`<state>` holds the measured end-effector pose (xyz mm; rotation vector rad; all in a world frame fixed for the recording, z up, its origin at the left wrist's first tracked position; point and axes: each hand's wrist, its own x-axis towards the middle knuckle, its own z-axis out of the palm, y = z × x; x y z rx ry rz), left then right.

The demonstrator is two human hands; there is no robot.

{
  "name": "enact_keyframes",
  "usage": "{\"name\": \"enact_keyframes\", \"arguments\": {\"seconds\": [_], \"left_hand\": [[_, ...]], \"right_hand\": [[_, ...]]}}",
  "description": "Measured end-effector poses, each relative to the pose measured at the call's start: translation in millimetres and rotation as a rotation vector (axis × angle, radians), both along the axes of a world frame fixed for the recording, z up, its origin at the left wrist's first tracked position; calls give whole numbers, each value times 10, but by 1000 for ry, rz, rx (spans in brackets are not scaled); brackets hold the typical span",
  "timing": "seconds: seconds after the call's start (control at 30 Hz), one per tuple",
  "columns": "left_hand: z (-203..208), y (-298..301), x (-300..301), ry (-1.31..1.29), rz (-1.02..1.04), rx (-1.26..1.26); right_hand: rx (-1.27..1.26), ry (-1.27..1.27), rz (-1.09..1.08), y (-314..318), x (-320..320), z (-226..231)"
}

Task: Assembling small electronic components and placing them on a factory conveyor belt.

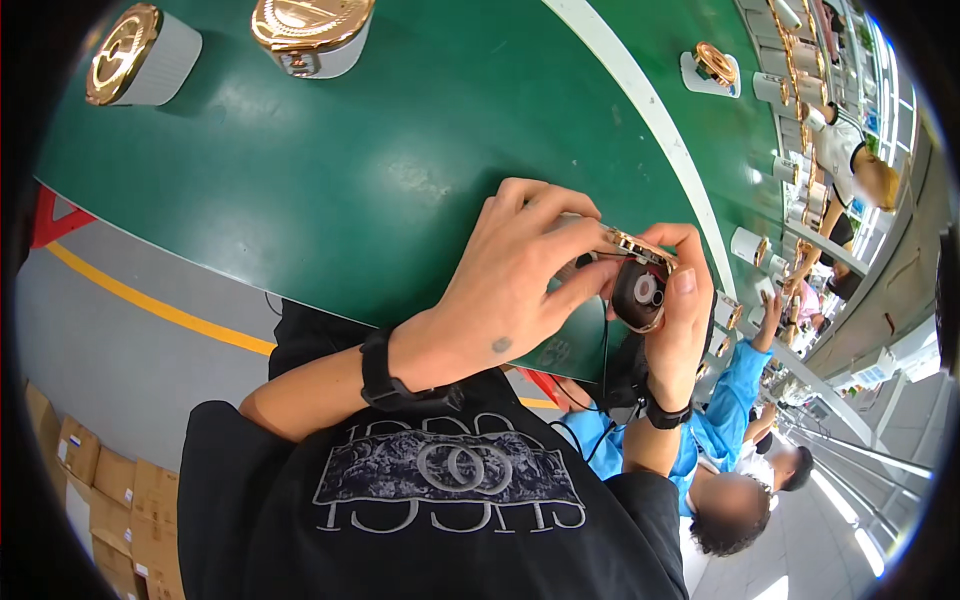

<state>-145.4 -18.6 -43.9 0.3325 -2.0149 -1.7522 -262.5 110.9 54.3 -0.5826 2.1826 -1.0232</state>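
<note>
In front of my chest, near the table's edge, my right hand [684, 305] grips a small gold-rimmed dark part [636, 297] from its right side, thumb and fingers closed round it. Its dark face is turned toward me and carries a pale round disc. My left hand [530, 265] reaches across from the left, its thumb and fingers bent in and closed on the part's upper left edge. Those fingers partly hide that edge. A thin black cable [605, 350] runs down below the part. Black straps circle both my wrists.
Two white containers with shiny gold tops, one at the far left [160, 62] and one beside it [335, 55], stand on the green table [330, 180]. A gold piece [714, 64] sits past the white stripe [640, 95]. A blue-sleeved person [735, 400] works close at right. Cardboard boxes [125, 490] are stacked lower left.
</note>
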Motion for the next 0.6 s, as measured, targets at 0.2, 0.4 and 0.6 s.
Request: {"name": "enact_keyframes", "arguments": {"seconds": [0.2,0.4,0.6], "left_hand": [[83,26,-44,-22,38,-129],[-41,111,-109,62,107,-134],[-114,131,-139,87,160,-170]], "right_hand": [[37,51,-67,69,-6,0],[16,44,-178,104,93,-57],[18,106,-266,131,222,-134]]}}
